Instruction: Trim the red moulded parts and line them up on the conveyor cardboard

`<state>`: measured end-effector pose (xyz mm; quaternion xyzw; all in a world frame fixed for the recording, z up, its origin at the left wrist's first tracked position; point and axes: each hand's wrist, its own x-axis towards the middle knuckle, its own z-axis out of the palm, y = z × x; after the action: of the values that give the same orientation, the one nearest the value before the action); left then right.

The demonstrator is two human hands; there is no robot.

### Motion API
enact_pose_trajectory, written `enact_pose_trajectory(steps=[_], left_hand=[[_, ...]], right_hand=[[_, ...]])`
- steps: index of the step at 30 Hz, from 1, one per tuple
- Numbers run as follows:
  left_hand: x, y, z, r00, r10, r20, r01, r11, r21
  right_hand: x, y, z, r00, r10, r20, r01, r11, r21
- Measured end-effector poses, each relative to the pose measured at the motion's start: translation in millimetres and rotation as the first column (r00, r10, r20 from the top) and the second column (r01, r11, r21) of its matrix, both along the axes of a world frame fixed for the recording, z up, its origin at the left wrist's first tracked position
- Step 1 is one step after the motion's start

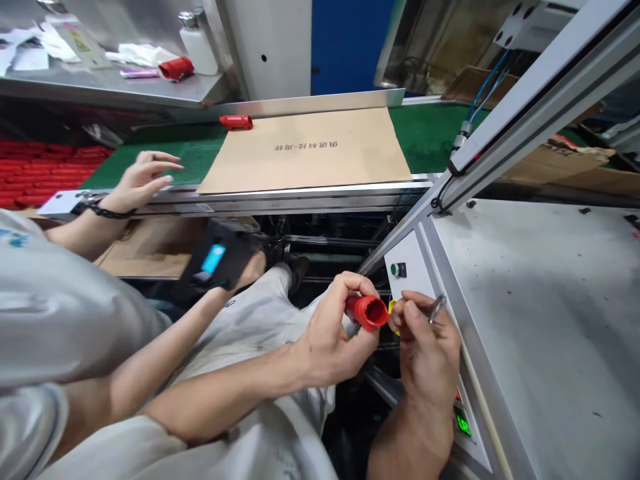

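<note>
My left hand (pixel 335 340) is shut around a red ribbed plastic tube (pixel 367 312), with the tube's open end facing right. My right hand (pixel 427 350) pinches a small metal tool (pixel 437 309) between thumb and fingers, close to the tube's mouth but apart from it. A small yellow piece (pixel 393 313) shows between my hands, partly hidden by the tube and my fingers. Another red plastic part (pixel 235 122) lies out of reach on a green conveyor belt (pixel 430 133).
A co-worker's hand (pixel 143 180) rests by the conveyor rail, and their other wrist wears a black band with a lit screen (pixel 214 259). A tan cardboard sheet (pixel 305 153) lies on the belt. To my right stands a grey machine top (pixel 530 333) with a button panel (pixel 400 270).
</note>
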<state>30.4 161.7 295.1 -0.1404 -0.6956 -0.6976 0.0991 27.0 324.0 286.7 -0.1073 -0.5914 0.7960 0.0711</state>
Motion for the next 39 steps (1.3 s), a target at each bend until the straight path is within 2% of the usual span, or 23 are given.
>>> enact_pose_trajectory(steps=[4, 9, 11, 13, 14, 15, 17, 19, 21, 24, 28, 31, 34, 36, 39], left_hand=[[-8, -8, -1.1, 0.993, 0.006, 0.119, -0.005, 1.000, -0.006], [-13, -15, -1.3, 0.997, 0.013, 0.071, -0.013, 1.000, -0.003], [-16, -16, -1.4, 0.992, -0.002, 0.128, -0.004, 0.999, 0.051], [-21, -18, -0.5, 0.960, -0.079, 0.270, 0.020, 0.976, 0.217], [-24, -19, 0.4, 0.924, -0.158, 0.347, 0.031, 0.938, 0.344], [-27, -21, 1.6, 0.878, -0.258, 0.404, 0.034, 0.874, 0.484], [-33, -26, 4.2, 0.781, -0.449, 0.433, 0.005, 0.699, 0.715], [-39, -32, 6.7, 0.725, -0.555, 0.409, -0.032, 0.565, 0.824], [-45, -38, 8.4, 0.718, -0.575, 0.393, -0.054, 0.517, 0.854], [-54, -47, 8.7, 0.731, -0.571, 0.372, -0.047, 0.502, 0.863], [-67, -59, 5.1, 0.766, -0.546, 0.339, -0.025, 0.501, 0.865], [-75, -69, 1.5, 0.815, -0.469, 0.340, -0.035, 0.546, 0.837], [-80, -80, -1.2, 0.842, -0.413, 0.347, -0.046, 0.586, 0.809], [-82, -87, -2.6, 0.845, -0.403, 0.352, -0.069, 0.570, 0.819], [-84, -98, -4.8, 0.854, -0.406, 0.324, -0.078, 0.516, 0.853]], right_hand=[[3, -1, -10.5, 0.997, 0.078, 0.010, -0.079, 0.992, 0.096], [4, -3, -19.5, 0.988, 0.132, 0.083, -0.146, 0.969, 0.199], [3, -2, -22.3, 0.986, 0.141, 0.095, -0.158, 0.965, 0.210], [2, -1, -25.4, 0.985, 0.143, 0.096, -0.160, 0.966, 0.202], [1, -1, -27.3, 0.984, 0.145, 0.100, -0.163, 0.968, 0.193], [1, 0, -29.4, 0.983, 0.151, 0.106, -0.169, 0.969, 0.181], [-2, -1, -34.1, 0.977, 0.173, 0.124, -0.190, 0.971, 0.145], [-5, -3, -38.3, 0.970, 0.193, 0.147, -0.208, 0.973, 0.097], [-10, -8, -39.9, 0.966, 0.184, 0.179, -0.193, 0.981, 0.035], [-19, -19, -35.7, 0.961, 0.142, 0.237, -0.137, 0.990, -0.038], [-28, -28, -27.9, 0.956, 0.194, 0.221, -0.192, 0.981, -0.031], [-30, -28, -29.0, 0.953, 0.226, 0.202, -0.245, 0.967, 0.075], [-31, -30, -29.8, 0.943, 0.252, 0.219, -0.300, 0.927, 0.226], [-31, -37, -26.2, 0.939, 0.249, 0.240, -0.317, 0.895, 0.314], [-31, -56, -15.6, 0.948, 0.218, 0.231, -0.304, 0.837, 0.455]])
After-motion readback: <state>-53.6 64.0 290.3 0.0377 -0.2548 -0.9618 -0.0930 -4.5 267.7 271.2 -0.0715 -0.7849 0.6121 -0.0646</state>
